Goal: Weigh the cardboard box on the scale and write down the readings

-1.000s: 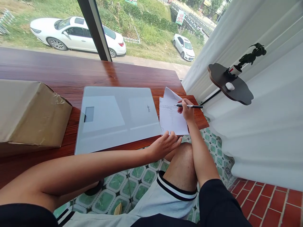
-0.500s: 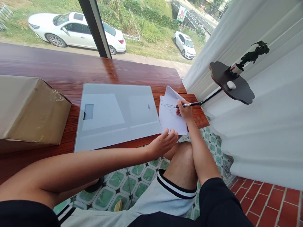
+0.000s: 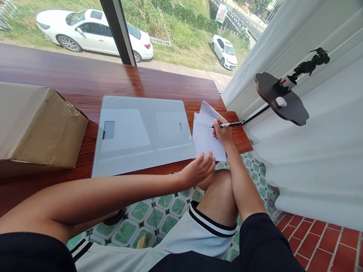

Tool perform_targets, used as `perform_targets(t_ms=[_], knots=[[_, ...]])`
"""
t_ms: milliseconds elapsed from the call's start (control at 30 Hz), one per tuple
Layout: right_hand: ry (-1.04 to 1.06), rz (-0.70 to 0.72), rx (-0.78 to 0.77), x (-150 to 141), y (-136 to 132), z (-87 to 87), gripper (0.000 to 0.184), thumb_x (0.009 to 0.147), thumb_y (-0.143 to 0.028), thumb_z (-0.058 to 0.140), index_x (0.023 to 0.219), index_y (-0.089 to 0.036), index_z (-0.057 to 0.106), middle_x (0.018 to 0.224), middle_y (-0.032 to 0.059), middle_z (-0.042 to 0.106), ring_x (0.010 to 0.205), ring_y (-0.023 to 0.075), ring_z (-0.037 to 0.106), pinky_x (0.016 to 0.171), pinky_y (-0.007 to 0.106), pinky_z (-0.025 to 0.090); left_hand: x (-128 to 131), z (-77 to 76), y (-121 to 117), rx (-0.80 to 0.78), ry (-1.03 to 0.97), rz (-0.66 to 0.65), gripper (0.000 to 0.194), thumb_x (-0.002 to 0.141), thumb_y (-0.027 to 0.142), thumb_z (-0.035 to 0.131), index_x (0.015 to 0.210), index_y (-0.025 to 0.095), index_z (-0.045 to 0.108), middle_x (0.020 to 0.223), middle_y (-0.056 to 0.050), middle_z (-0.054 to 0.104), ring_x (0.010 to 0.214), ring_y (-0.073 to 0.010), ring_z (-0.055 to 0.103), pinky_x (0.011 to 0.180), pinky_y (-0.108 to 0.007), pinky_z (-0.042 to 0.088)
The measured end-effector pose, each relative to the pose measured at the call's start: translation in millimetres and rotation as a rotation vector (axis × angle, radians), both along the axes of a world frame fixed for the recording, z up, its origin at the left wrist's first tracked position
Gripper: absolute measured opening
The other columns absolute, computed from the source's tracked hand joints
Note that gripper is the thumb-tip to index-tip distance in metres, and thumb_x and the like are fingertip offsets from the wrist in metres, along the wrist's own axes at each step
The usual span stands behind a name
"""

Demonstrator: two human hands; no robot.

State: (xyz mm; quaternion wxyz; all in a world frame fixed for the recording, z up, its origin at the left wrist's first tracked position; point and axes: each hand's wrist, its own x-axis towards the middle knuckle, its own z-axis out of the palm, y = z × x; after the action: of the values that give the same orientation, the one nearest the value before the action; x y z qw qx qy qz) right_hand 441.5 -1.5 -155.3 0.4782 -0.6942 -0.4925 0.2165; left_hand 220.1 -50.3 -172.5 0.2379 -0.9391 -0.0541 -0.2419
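A black-and-clear pen [image 3: 228,124] is gripped in my right hand [image 3: 222,133], its tip against a white sheet of paper [image 3: 207,139]. Rows of small handwriting run across the upper part of that sheet. A second sheet [image 3: 208,108] shows beneath it, one edge lifted. My left hand [image 3: 200,167] lies at the sheet's near edge, palm inward, with loosely bent fingers that touch the paper. Just left of the sheets is a pale glass-topped panel [image 3: 144,132] with a small dark rectangle and lettering on it.
A cardboard box [image 3: 39,128] stands at the left on the reddish wooden table [image 3: 167,85]. To the right, a small dark side stand [image 3: 283,99] bears a potted plant [image 3: 307,66] and a white object [image 3: 281,101]. White curtains [image 3: 314,162] hang behind it.
The view has shifted slightly, so table and objects sit a little farther right and higher. The pen tip stays on the writing, and both hands keep nearly the same pose.
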Motion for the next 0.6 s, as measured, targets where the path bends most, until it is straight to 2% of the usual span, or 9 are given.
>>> perform_targets(t_ms=[133,300,467,600], knots=[[0.009,0.003,-0.010,-0.5,-0.9,1.5,0.035,0.092,-0.050,0.053,0.070,-0.023,0.047,0.049,-0.0045,0.055,0.037,0.0100,0.050,0.034,0.021,0.036,0.6,0.6,-0.5,0.021,0.008,0.003,0.039,0.099,0.015,0.038,0.126,0.007,0.066,0.127,-0.019,0.069,0.119,-0.0248,0.063,0.096,-0.038,0.048],[-0.027,-0.001,0.009,-2.9,-1.1,3.3,0.035,0.084,-0.042,0.068,0.066,-0.023,0.044,0.046,-0.0066,0.051,0.036,0.0100,0.049,0.036,0.022,0.037,0.8,0.2,-0.3,0.005,0.026,-0.005,0.039,0.100,0.014,0.039,0.127,0.006,0.065,0.128,-0.021,0.068,0.120,-0.0258,0.062,0.097,-0.039,0.047],[-0.039,0.002,-0.001,-1.2,0.3,1.8,0.037,0.092,-0.046,0.057,0.065,-0.024,0.043,0.044,-0.0063,0.051,0.033,0.0101,0.045,0.036,0.023,0.037,-0.5,1.5,-0.8,-0.002,0.035,0.000,0.039,0.100,0.014,0.038,0.128,0.006,0.064,0.129,-0.021,0.068,0.119,-0.0255,0.063,0.097,-0.039,0.047],[-0.055,0.000,-0.009,1.1,1.4,-0.6,0.036,0.093,-0.045,0.055,0.066,-0.024,0.043,0.045,-0.0063,0.051,0.034,0.0096,0.046,0.038,0.022,0.038,-0.2,2.9,-1.2,-0.025,0.089,-0.001,0.041,0.101,0.014,0.036,0.131,0.006,0.062,0.132,-0.022,0.066,0.120,-0.0253,0.062,0.098,-0.039,0.047]])
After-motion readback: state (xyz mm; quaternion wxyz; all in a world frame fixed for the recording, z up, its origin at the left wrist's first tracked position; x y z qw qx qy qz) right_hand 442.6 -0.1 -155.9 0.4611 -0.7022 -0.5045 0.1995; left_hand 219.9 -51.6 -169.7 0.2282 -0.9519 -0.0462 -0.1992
